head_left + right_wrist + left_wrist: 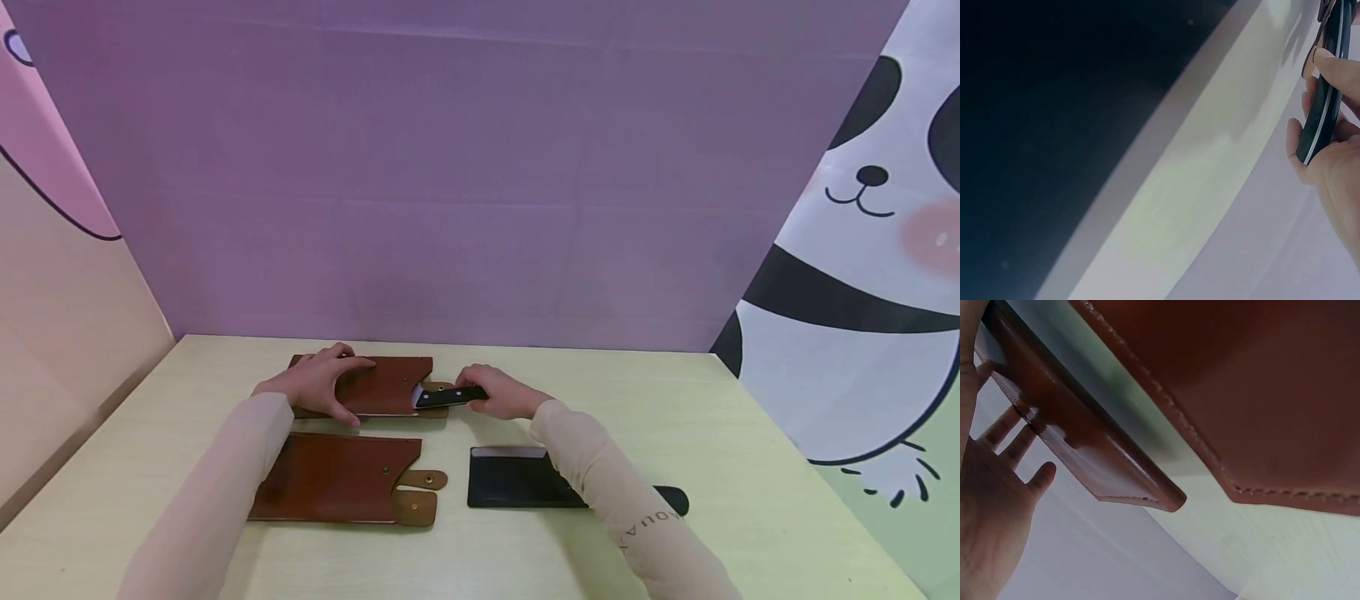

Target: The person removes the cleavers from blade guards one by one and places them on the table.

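Observation:
A brown leather sheath [382,386] lies at the far middle of the table, and my left hand [318,383] rests flat on it with fingers spread. In the left wrist view the sheath [1079,434] runs under my left hand [997,487]. My right hand [498,392] grips the black handle of a cleaver [450,396] whose blade is almost wholly inside the sheath. The handle [1322,100] shows in the right wrist view, pinched by my right hand [1335,150].
A second brown sheath [337,479] with snap straps lies nearer me on the left. A black cleaver [517,479] lies nearer me on the right, partly under my right sleeve. The pale yellow table [750,467] is walled by purple and panda-print panels.

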A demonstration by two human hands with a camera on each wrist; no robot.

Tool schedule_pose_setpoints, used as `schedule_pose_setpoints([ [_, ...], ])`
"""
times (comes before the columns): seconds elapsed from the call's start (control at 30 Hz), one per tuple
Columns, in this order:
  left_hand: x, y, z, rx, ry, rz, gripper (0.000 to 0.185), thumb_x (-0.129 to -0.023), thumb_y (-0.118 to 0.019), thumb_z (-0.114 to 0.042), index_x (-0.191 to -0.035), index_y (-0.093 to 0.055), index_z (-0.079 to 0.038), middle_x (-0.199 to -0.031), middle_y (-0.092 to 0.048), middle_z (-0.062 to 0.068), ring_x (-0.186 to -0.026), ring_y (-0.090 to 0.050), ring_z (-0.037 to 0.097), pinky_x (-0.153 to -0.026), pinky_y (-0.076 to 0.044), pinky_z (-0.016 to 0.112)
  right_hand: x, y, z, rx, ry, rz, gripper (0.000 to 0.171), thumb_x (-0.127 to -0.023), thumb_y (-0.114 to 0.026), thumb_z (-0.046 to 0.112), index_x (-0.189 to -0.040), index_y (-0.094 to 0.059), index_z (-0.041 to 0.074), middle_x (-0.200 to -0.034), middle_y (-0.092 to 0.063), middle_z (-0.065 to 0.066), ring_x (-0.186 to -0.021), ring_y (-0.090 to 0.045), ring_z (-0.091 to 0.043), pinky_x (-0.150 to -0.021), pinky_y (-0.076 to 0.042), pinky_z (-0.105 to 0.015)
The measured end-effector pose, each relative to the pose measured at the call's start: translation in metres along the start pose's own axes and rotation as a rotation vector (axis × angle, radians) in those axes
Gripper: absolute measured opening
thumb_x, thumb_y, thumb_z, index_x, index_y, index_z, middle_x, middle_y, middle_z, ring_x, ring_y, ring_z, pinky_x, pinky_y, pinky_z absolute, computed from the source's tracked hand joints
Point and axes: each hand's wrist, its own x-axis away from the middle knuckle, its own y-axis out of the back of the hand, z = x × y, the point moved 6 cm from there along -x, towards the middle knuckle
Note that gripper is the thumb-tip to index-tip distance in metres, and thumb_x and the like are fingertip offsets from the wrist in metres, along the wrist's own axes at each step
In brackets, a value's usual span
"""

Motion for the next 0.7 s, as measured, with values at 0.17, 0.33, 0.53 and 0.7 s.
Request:
schedule_pose_setpoints([
  [0.17, 0.0006, 0.0002, 0.0011, 0.006, -0.001, 0.000, 0.095, -0.055, -0.079, -0.057, -0.136, -0.043, -0.023, -0.132, -0.039, 0.011, -0.121, -0.039, 0.032, -0.097, -0.027, 0.060, 0.0014, 0.0001, -0.0020, 0.002, 0.008, -0.002, 0.027, -0.085, -0.061, 0.005, -0.111, -0.054, 0.003, -0.105, -0.057, -0.010, -0.097, -0.053, -0.021, -0.091, -0.042, -0.039],
  [0.33, 0.0011, -0.0007, 0.0035, 0.011, 0.001, -0.003, 0.094, -0.056, -0.079, -0.058, -0.136, -0.044, -0.023, -0.132, -0.039, 0.011, -0.121, -0.039, 0.032, -0.097, -0.029, 0.060, 0.0020, 0.0000, -0.0033, 0.004, 0.023, -0.008, 0.026, -0.085, -0.062, 0.004, -0.110, -0.055, 0.003, -0.103, -0.058, -0.010, -0.095, -0.052, -0.020, -0.089, -0.042, -0.037],
  [0.53, 0.0027, -0.0004, 0.0035, 0.034, 0.013, -0.007, 0.093, -0.055, -0.080, -0.056, -0.135, -0.044, -0.023, -0.130, -0.039, 0.011, -0.120, -0.039, 0.032, -0.095, -0.032, 0.059, 0.0034, 0.0005, -0.0027, -0.009, 0.032, -0.013, 0.026, -0.084, -0.062, 0.004, -0.110, -0.055, 0.002, -0.102, -0.058, -0.010, -0.095, -0.052, -0.020, -0.088, -0.042, -0.038],
  [0.7, 0.0041, 0.0005, 0.0032, 0.048, 0.011, -0.012, 0.093, -0.055, -0.081, -0.053, -0.135, -0.045, -0.022, -0.129, -0.039, 0.011, -0.118, -0.040, 0.032, -0.094, -0.037, 0.056, 0.0051, 0.0005, -0.0038, -0.004, 0.022, -0.012, 0.026, -0.085, -0.062, 0.004, -0.110, -0.055, 0.003, -0.102, -0.058, -0.009, -0.096, -0.052, -0.019, -0.089, -0.042, -0.037],
])
